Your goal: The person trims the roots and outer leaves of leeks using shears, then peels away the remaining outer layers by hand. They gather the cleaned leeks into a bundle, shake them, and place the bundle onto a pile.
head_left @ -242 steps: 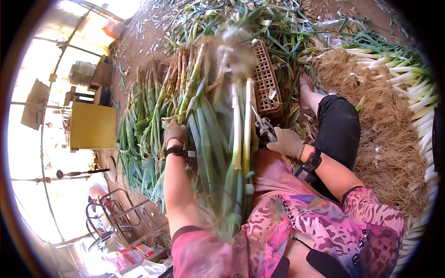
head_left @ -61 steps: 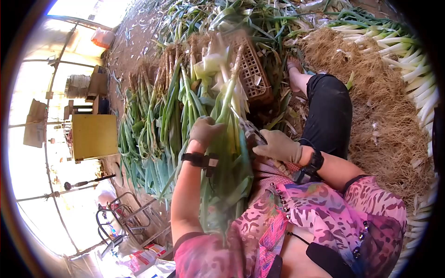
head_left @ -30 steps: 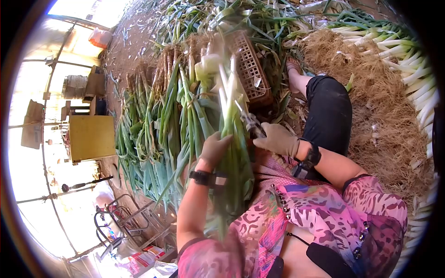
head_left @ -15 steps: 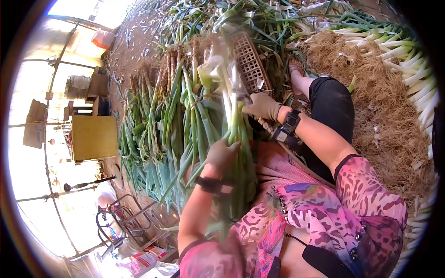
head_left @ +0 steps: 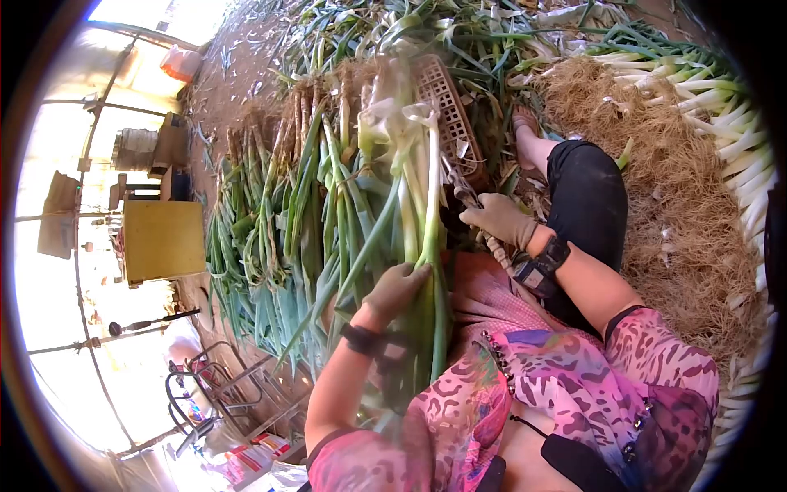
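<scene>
My left hand (head_left: 398, 291), in a glove, is closed round the green part of a leek (head_left: 432, 189), whose white end points away from me. More leek stalks and leaves lie along it, partly under my wrist. Loose, filmy skin (head_left: 389, 119) shows blurred about the white ends. My right hand (head_left: 502, 220), also gloved, grips what looks like an air blow gun (head_left: 463, 190) with a slim metal nozzle. Its nozzle points toward the leek's white shaft, apart from it. A ribbed hose (head_left: 498, 252) runs back from the tool beneath my right wrist.
Untrimmed leeks (head_left: 279, 180) lie in a row to the left. A brown plastic crate (head_left: 449, 111) stands ahead, with leaf waste (head_left: 352, 41) beyond it. To the right are leeks with white shafts (head_left: 742, 156) and a mass of roots (head_left: 672, 221). A metal-framed chair (head_left: 217, 385) stands lower left.
My right hand and the blow gun have moved back and to the right, away from the stalks. The leek in my left hand now stands out more apart, and my left hand is slightly lower.
</scene>
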`<state>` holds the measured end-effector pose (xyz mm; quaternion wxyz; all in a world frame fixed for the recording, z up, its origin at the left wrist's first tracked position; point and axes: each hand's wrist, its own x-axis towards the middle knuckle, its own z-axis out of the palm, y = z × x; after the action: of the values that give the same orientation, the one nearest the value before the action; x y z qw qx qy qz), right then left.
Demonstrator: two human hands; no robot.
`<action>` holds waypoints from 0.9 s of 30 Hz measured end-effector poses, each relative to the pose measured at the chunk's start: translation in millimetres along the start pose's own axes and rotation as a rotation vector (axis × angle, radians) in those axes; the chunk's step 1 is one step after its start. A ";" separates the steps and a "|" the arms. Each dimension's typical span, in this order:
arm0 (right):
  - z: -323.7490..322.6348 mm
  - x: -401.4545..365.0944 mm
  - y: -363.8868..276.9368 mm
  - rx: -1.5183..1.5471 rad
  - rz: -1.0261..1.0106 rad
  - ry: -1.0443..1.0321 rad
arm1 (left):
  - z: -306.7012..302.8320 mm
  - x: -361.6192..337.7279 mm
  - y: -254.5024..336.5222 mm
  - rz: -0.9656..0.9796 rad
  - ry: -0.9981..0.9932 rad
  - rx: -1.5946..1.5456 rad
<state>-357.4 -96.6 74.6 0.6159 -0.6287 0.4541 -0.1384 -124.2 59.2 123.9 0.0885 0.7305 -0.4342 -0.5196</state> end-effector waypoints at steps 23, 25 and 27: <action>-12.1 -22.6 -1.9 -0.100 0.007 -0.006 | -140.0 -25.4 28.9 0.050 0.723 0.255; -3.8 -19.0 1.3 -0.145 -0.071 -0.009 | -122.9 -50.7 22.9 0.038 0.601 0.221; 7.0 -13.9 4.4 -0.169 -0.112 -0.033 | -112.9 -53.2 19.1 -0.036 0.493 0.185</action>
<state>-361.7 -81.0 74.6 0.5593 -0.7050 0.4183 -0.1235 -44.6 49.9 221.5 0.1153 0.8476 -0.4322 -0.2855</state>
